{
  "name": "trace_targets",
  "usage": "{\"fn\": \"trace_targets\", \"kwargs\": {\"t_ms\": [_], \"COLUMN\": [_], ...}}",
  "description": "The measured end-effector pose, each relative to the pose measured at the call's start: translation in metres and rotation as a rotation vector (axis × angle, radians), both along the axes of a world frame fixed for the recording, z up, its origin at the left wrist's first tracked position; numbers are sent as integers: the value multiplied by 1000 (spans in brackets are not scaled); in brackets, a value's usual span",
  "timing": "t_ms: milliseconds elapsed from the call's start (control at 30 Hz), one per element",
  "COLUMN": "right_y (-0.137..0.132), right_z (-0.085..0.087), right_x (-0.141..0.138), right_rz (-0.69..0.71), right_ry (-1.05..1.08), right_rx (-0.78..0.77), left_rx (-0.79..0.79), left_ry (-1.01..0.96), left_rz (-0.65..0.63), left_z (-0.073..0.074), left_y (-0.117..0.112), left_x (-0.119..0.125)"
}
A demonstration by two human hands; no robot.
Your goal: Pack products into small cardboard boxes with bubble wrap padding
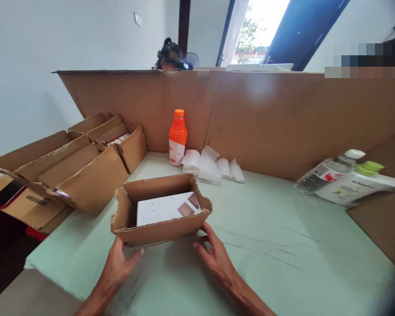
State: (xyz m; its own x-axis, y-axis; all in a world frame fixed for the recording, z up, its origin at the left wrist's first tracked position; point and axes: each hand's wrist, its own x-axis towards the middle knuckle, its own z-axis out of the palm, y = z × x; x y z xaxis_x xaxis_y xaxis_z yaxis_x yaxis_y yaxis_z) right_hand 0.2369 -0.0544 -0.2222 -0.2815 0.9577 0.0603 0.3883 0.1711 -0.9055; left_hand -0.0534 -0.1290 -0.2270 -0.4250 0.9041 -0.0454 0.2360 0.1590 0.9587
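an open cardboard box (161,235) is seen over the near middle of the pale green tabletop (266,267); whether it is rested there or slightly lifted cannot be told. inside it, a white carton (159,210) printed with brown squares is contained. the box's near left corner is touched by the left hand (121,261), whose fingers are partly hidden behind the cardboard and whose thumb is held free. the near right corner is met by the fingers of the right hand (213,253), with its thumb parted from the box. whether either hand is clasped on the box or merely laid against it cannot be told.

beyond the box, an orange bottle (178,136) is stood upright, just beside translucent packets (204,166). to the left, cardboard bins (88,184) are grouped, and the far edge is bounded by a cardboard partition (266,118).
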Motion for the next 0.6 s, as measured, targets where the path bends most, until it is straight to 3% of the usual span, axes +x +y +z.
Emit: {"fn": "trace_targets", "kwargs": {"t_ms": [200, 333, 400, 500, 600], "right_y": [-38, -49, -38, 2, 66], "right_z": [-27, -34, -23, 9, 43], "right_x": [83, 118, 131, 143, 140], "right_rz": [-392, -461, -384, -268, -356], "right_ry": [27, 16, 7, -4, 26], "right_rx": [-49, -72, -79, -70, -53], "left_rx": [125, 176, 173, 144, 113], "left_ry": [71, 74, 83, 112, 174], "left_rz": [-328, -395, -348, -267, -236], "left_z": [4, 2, -4, -18, -29], "left_y": [63, 82, 82, 71, 57], "left_x": [71, 98, 100, 95, 93]}}
